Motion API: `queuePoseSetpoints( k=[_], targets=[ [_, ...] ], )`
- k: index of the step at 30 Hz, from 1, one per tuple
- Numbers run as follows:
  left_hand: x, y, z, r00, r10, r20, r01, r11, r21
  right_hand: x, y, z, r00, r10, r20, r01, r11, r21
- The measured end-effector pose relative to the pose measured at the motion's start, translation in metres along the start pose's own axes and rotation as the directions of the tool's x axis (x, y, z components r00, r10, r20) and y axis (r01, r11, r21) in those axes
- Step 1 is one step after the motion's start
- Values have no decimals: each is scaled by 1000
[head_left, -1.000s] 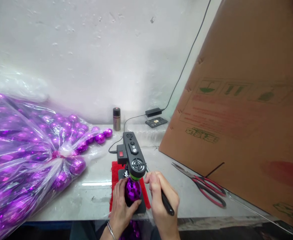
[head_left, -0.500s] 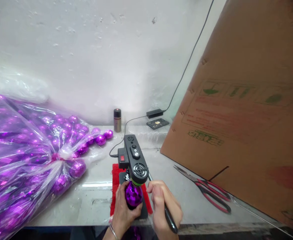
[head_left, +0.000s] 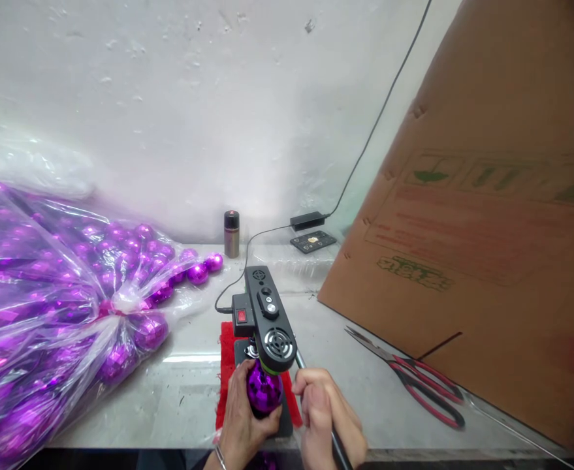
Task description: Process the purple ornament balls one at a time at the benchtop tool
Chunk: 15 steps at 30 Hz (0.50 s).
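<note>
**Purple faceted ball, in left hand, beneath small black machine**

Nearest: metal bangle on the left wrist. Left hand curled round the ball, thumb at its near right side, fingers at its left. Right hand clenched on a black handle, just right of the ball. Metal rod beyond that fist, close alongside the machine's head.

Next: dark base plate under the ball, on red cloth, on pale worktop. Ball directly below the machine's green-edged head; contact between the two hidden from above. Machine body fitted with round slotted covers, buttons and a red switch.

To the right: scissors, red-and-black handles, blades pointing away, beside large brown carton, tilted in view.

To the left: clear plastic bag, gathered and tied, full of purple balls.

Farther: dark-capped canister, upright; flat black patterned object; black power adapter, cabled to the machine.

Farthest: scuffed white wall.
</note>
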State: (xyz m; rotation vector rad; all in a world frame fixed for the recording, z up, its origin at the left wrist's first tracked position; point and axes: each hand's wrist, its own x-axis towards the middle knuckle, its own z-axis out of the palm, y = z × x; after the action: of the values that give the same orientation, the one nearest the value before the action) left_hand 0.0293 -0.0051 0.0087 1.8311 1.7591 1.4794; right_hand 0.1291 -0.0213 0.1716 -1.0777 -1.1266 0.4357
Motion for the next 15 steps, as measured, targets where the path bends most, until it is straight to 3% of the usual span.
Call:
queuePoseSetpoints(
  k=[15],
  targets=[
    [0, -2, 0, 1000, 27, 8, -27, 999, 32, -4, 3, -2, 1000, -13, 8, 13, 1000, 3]
  ],
)
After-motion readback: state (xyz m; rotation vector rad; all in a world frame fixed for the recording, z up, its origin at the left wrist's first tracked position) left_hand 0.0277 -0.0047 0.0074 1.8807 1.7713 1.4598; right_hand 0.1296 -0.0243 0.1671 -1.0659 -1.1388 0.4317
